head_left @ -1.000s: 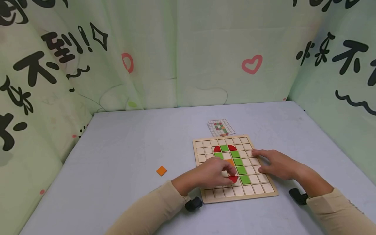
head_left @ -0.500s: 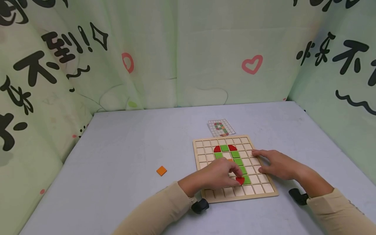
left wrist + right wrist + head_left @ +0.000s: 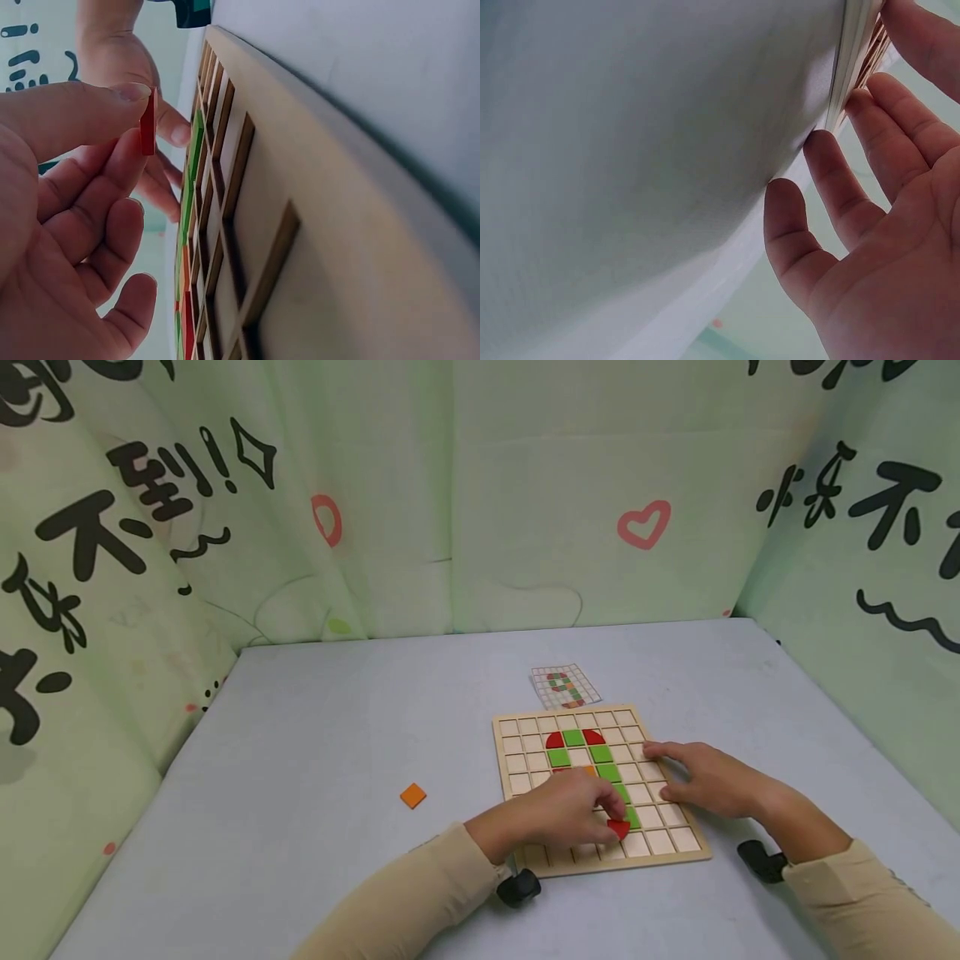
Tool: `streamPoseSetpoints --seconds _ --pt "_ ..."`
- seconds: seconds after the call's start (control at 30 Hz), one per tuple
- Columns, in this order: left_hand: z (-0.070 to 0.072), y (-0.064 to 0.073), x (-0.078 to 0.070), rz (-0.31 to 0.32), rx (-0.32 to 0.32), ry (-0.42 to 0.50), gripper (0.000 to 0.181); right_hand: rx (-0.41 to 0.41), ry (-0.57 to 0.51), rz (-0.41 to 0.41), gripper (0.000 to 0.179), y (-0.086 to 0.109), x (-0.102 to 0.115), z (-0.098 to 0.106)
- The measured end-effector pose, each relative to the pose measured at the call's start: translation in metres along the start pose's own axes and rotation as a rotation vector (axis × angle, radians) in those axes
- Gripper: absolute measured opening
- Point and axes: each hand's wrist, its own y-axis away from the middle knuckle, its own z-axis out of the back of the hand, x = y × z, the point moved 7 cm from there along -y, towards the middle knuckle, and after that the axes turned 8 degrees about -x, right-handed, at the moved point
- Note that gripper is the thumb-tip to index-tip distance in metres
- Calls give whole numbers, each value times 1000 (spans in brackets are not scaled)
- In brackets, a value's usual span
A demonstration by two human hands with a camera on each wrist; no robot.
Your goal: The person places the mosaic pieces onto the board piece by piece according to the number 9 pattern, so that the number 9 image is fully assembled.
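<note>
In the head view my left hand (image 3: 566, 812) is over the lower part of the wooden grid board (image 3: 615, 864). Thumb and index finger pinch a red quarter-round tile (image 3: 619, 830); the left wrist view shows this red tile (image 3: 148, 126) edge-on, held apart from the grid. Green tiles (image 3: 602, 753), red rounded tiles (image 3: 593, 737) and a partly hidden orange tile sit in the board's cells. My right hand (image 3: 708, 779) rests at the board's right edge, its fingertips touching the frame. In the right wrist view its fingers (image 3: 870, 139) are spread along that edge.
A loose orange square tile (image 3: 413, 796) lies on the table left of the board. Beyond the board's far edge lies a small card (image 3: 566, 685) printed with a coloured grid pattern. Patterned curtains (image 3: 525, 510) stand around the table.
My left hand has moved right and slightly nearer with the red tile, from beside the green column to just below its lowest green tile. The right hand has stayed at the board's edge.
</note>
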Motion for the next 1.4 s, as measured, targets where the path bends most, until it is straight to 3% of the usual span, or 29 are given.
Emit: streamPoseSetpoints --seconds 0.27,0.8,1.4 --pt "-8 -2 4 47 18 16 17 -3 -10 26 59 0 1 0" --pt "-19 -6 2 27 63 -51 16 6 4 16 59 0 2 0" --pt "-22 -10 -8 -68 66 -193 15 2 -6 21 58 0 1 1"
